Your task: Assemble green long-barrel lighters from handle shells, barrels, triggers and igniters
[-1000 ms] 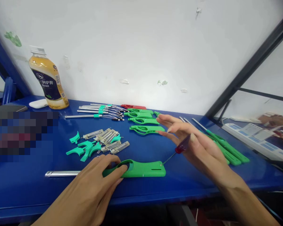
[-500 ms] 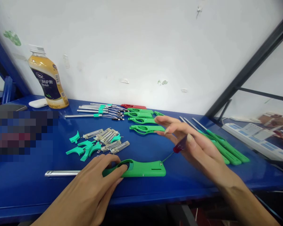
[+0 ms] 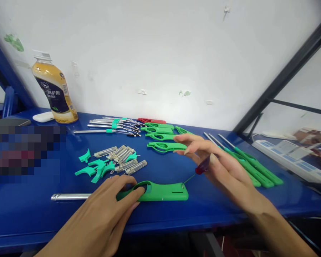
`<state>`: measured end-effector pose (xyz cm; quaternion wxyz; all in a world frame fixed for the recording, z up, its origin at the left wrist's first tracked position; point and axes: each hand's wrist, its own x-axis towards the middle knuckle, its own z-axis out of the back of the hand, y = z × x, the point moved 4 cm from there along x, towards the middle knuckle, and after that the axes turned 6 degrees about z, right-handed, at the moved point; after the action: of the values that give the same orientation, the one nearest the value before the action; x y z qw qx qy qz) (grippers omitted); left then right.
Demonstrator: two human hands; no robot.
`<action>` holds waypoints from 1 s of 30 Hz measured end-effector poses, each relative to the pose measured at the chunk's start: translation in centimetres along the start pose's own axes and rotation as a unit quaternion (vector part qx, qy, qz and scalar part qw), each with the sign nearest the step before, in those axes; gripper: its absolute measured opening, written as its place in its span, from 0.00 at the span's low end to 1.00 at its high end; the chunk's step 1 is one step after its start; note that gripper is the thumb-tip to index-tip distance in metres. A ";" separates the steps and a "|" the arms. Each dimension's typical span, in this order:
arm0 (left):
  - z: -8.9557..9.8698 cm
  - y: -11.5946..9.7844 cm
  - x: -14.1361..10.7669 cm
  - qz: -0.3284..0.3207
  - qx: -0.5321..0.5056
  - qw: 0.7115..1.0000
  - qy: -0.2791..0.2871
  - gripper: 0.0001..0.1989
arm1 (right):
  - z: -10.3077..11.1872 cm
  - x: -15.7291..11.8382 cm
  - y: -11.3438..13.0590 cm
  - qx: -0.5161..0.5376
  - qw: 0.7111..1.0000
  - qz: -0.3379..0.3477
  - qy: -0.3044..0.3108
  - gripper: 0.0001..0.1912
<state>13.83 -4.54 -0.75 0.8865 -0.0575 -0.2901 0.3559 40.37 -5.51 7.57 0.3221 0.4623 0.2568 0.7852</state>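
Observation:
A green long-necked lighter [image 3: 167,191] lies flat near the table's front edge, its silver tube pointing left. My left hand [image 3: 111,205] is closed round its handle at the trigger loop. In my right hand [image 3: 219,164] is a screwdriver [image 3: 202,167] with a dark red handle, held between thumb and fingers. The screwdriver slants down to the left, and its tip meets the screw hole near the right end of the lighter. Behind my left hand lie teal triggers [image 3: 97,169] and several clear fuel tanks [image 3: 123,155].
Silver tubes with wires [image 3: 107,126] lie at the back, beside green handle shells [image 3: 162,146] and a red shell [image 3: 151,121]. Lighters with tubes [image 3: 256,166] lie at right. A drink bottle [image 3: 55,92] stands at back left. A white power strip [image 3: 291,160] is far right.
My right hand and the screwdriver handle have shifted very slightly left, with the tip still at the same hole. My left hand and the lighter have stayed in place.

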 end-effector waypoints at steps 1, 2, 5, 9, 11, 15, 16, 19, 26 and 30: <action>0.0 0.0 0.0 -0.001 0.002 1.000 0.000 0.21 | 0.1 0.0 -0.1 0.001 1.000 0.004 -0.008 0.17; 0.0 0.0 0.0 -0.002 0.002 1.000 -0.001 0.21 | 0.1 0.1 -0.2 0.003 1.000 0.009 -0.017 0.17; -0.1 0.1 -0.1 -0.008 0.003 1.000 -0.003 0.20 | 0.3 0.2 -0.3 0.014 0.999 0.019 -0.027 0.17; -0.2 0.2 0.0 -0.008 0.005 1.000 0.004 0.20 | 0.3 0.2 -0.3 0.034 0.999 0.021 -0.018 0.17; -0.2 0.2 0.0 -0.010 0.005 1.000 0.008 0.21 | 0.2 0.1 -0.2 0.043 0.999 0.016 -0.014 0.17; -0.1 0.1 0.0 -0.011 0.004 1.000 0.013 0.19 | 0.1 0.0 -0.1 0.044 0.999 0.006 -0.008 0.16; -0.1 0.1 -0.1 -0.009 0.004 1.000 0.014 0.19 | 0.0 0.0 -0.1 0.041 0.999 0.002 -0.005 0.16; -0.1 0.2 -0.2 -0.008 0.004 1.000 0.012 0.19 | 0.0 0.1 -0.1 0.039 0.999 0.004 0.003 0.16; -0.1 0.2 -0.2 -0.018 0.007 1.000 0.002 0.19 | 0.3 0.0 -0.1 0.056 0.998 0.019 -0.017 0.16; -0.1 0.2 -0.2 -0.018 0.010 1.000 0.002 0.21 | 0.2 0.0 -0.3 0.089 0.996 0.025 -0.009 0.17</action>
<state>13.68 -4.54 -0.98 0.8941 -0.0442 -0.2854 0.3422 40.61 -5.33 7.43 0.2621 0.5025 0.3105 0.7631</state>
